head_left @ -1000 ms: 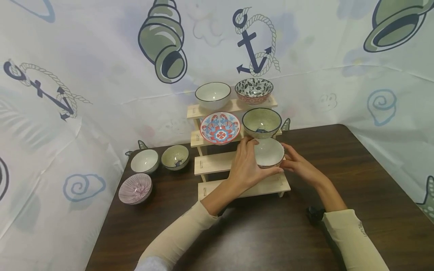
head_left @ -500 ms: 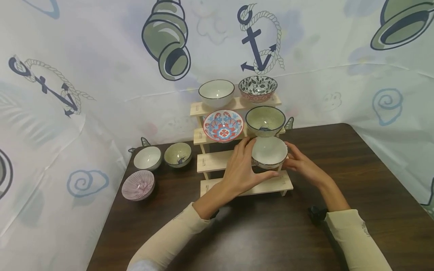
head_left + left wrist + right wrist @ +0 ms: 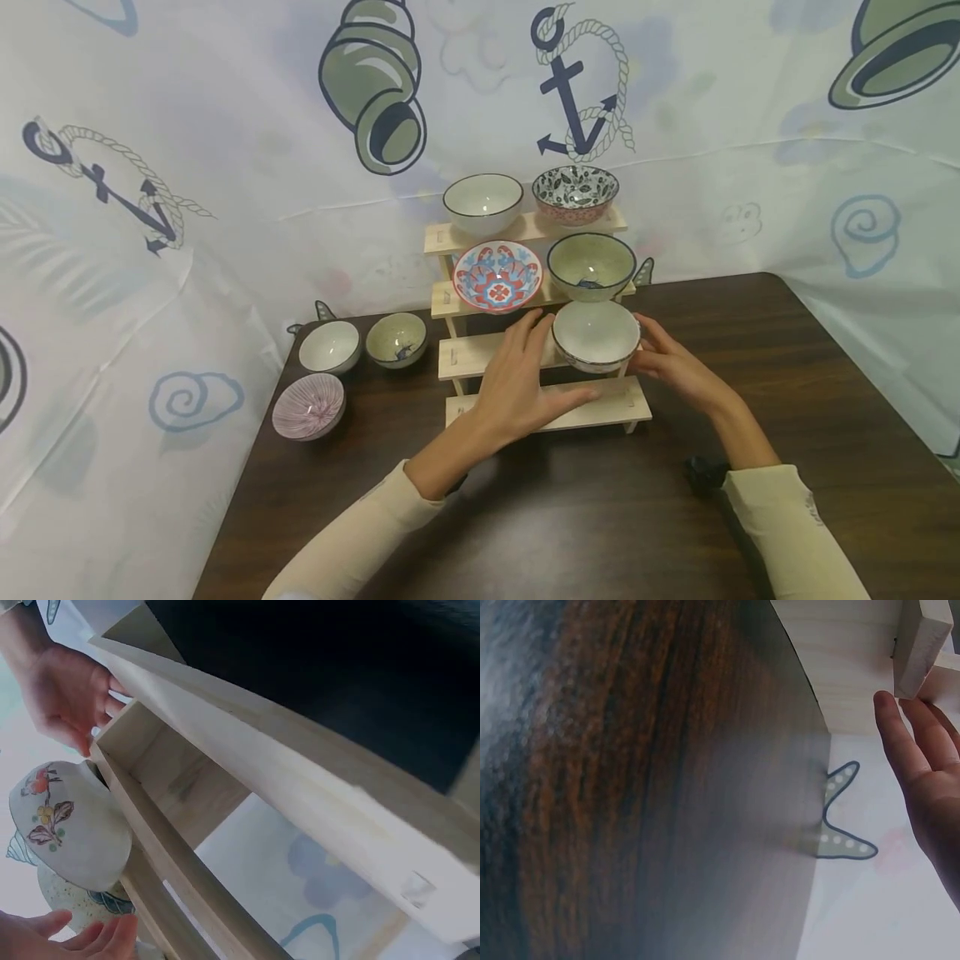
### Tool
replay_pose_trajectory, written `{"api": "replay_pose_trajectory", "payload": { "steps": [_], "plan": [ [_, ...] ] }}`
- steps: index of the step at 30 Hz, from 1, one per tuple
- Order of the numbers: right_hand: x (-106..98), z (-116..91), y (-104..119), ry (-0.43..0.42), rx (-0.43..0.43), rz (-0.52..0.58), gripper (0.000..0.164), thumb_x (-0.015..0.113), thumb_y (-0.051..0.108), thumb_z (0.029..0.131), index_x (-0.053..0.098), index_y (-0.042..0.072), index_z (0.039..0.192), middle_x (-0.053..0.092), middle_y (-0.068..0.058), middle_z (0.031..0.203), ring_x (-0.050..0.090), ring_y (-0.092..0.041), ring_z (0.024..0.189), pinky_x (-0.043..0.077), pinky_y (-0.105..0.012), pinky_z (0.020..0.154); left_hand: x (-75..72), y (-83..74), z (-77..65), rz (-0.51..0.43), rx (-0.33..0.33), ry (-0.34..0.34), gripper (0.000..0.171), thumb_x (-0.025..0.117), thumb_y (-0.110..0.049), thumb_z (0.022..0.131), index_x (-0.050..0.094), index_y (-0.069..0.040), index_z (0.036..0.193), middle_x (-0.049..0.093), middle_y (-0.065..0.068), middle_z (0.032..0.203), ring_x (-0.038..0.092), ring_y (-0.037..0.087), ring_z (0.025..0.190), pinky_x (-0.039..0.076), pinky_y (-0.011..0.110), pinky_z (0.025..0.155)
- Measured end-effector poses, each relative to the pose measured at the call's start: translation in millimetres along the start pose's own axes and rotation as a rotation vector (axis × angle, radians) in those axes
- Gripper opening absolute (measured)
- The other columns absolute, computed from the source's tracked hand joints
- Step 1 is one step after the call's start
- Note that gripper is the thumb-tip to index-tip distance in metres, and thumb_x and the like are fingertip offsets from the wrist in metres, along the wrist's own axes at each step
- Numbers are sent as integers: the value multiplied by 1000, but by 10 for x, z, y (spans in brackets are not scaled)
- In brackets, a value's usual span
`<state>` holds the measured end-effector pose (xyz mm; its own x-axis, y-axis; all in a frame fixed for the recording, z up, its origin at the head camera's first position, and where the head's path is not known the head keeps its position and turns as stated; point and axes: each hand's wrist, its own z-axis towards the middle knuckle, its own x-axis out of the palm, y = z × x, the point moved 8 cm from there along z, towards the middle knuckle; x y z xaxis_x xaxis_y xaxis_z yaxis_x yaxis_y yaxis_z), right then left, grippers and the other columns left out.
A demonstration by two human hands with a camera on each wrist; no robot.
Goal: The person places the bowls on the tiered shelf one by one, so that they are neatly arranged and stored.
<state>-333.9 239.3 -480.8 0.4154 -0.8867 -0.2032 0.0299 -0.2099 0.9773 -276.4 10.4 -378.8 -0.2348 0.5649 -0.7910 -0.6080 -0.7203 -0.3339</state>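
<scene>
A white bowl (image 3: 596, 333) sits at the right end of the third plank down on a wooden tiered stand (image 3: 472, 357). In the left wrist view, that bowl (image 3: 71, 825) shows a bird and flowers painted on its outside. My left hand (image 3: 517, 383) is at the bowl's left, thumb and fingers spread, a small gap between them. On the other side, my right hand (image 3: 678, 367) has its fingers close to the bowl and the plank's end; contact with the bowl cannot be made out. The right wrist view has the right hand's fingers (image 3: 904, 742) extended at the wooden end.
Higher planks carry a white bowl (image 3: 483, 204), a black-leaf patterned bowl (image 3: 576, 196), a red-and-blue bowl (image 3: 498, 277) and a green bowl (image 3: 591, 265). At the table's left stand a small white bowl (image 3: 330, 346), a small green bowl (image 3: 397, 340) and a purple-striped bowl (image 3: 309, 407).
My left hand has let go of the white bowl and moved left and slightly down. The right hand stays beside the bowl. The head view has shifted slightly.
</scene>
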Motion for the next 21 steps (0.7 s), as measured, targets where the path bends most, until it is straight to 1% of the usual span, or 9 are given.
{"api": "replay_pose_trajectory", "payload": {
  "steps": [1,3,5,7,8,12,16,18,21],
  "plan": [
    [4,-1,-1,3,-1,10,77,52,33,109,3,22,167,30,-19,167,58,5,122,34,-55,122,-16,6,-24,3,-3,3,112,82,-71,72,41,-9,156,44,12,158,45,27,145,46,46,115],
    [8,1,-6,7,-7,27,76,51,33,109,3,21,167,29,-19,167,58,4,123,37,-50,121,-44,30,-73,6,-12,14,111,81,-71,73,40,-10,157,43,11,159,44,27,147,44,47,117],
    [10,6,-8,9,-12,43,75,50,32,109,3,21,167,28,-19,167,59,3,122,43,-36,117,-74,62,-119,12,-25,21,110,80,-71,74,40,-13,157,42,10,159,42,27,148,42,47,119],
    [5,11,-11,9,-17,49,74,49,30,110,4,20,167,27,-20,166,59,3,122,47,-20,107,-104,95,-158,16,-34,23,108,80,-71,75,40,-13,157,42,10,159,43,27,147,41,48,119],
    [1,11,-10,8,-19,49,74,49,30,110,4,19,167,27,-21,166,60,2,121,47,-13,100,-115,114,-175,18,-38,23,107,80,-71,75,40,-14,156,43,10,158,44,28,147,41,48,119],
    [-2,0,2,7,-23,60,74,48,27,110,3,17,167,24,-23,166,59,5,120,47,-12,99,-162,175,-235,25,-46,17,106,80,-70,74,43,-14,155,46,12,156,47,30,144,41,50,119],
    [10,-13,12,9,-29,60,73,47,27,110,4,17,167,27,-22,164,58,6,121,46,-15,101,-213,227,-292,28,-40,13,103,81,-69,74,45,-14,153,49,13,154,49,32,142,43,52,116],
    [14,-17,12,13,-33,58,72,47,28,110,4,17,167,31,-19,162,57,6,122,45,-17,103,-241,248,-319,33,-34,13,102,81,-68,74,46,-14,152,50,12,153,50,32,142,44,53,114],
    [16,-20,18,11,-39,56,71,47,29,111,6,18,167,40,-8,156,58,4,123,44,-21,105,-273,285,-352,44,-32,18,100,80,-69,75,46,-15,152,50,10,152,50,31,141,46,53,111]
  ]
}}
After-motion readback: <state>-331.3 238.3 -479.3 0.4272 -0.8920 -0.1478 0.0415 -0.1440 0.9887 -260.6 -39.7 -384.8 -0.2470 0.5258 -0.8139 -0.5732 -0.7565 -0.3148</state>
